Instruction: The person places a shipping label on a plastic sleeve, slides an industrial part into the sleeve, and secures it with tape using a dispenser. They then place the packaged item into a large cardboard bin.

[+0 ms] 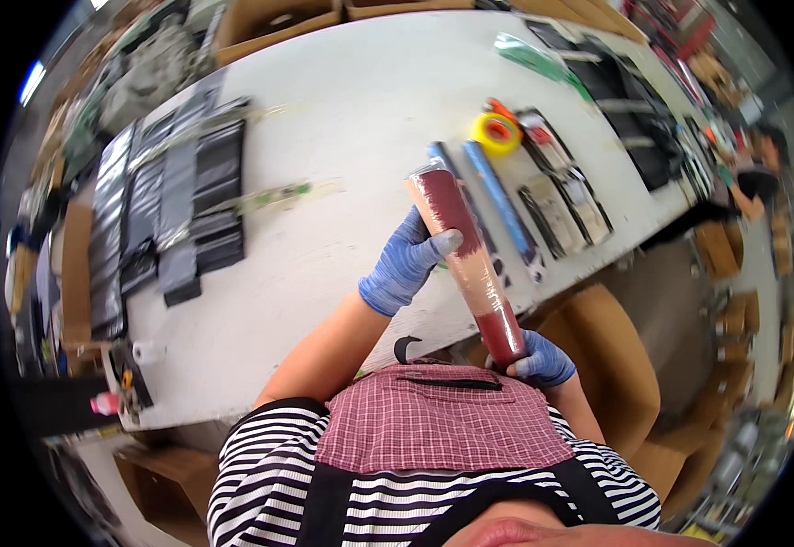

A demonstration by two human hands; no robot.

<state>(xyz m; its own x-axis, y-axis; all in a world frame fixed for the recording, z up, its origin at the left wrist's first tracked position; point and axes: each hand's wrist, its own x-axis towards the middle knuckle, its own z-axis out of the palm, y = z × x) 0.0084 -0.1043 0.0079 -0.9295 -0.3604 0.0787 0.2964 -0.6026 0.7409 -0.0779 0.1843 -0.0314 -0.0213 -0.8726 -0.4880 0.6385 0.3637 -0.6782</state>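
Observation:
A long maroon-and-beige roll in clear shiny plastic (472, 264) slants across in front of me, its top end over the table. My left hand (403, 264), in a blue-grey glove, is closed round its upper half with the thumb on top. The lower end sits in my right hand (543, 359), also gloved, near the table's front edge by my apron. Just beyond the roll lie two narrow blue wrapped rolls (503, 201), partly hidden by it. Both hands grip the same roll.
Dark plastic-wrapped packages (219, 173) are stacked at the table's left. To the right lie a yellow tape roll (497, 134), black-edged packs (565, 182) and more black packages (629, 118). An open cardboard box (611, 351) stands beside my right arm. Another person (754, 182) is at far right.

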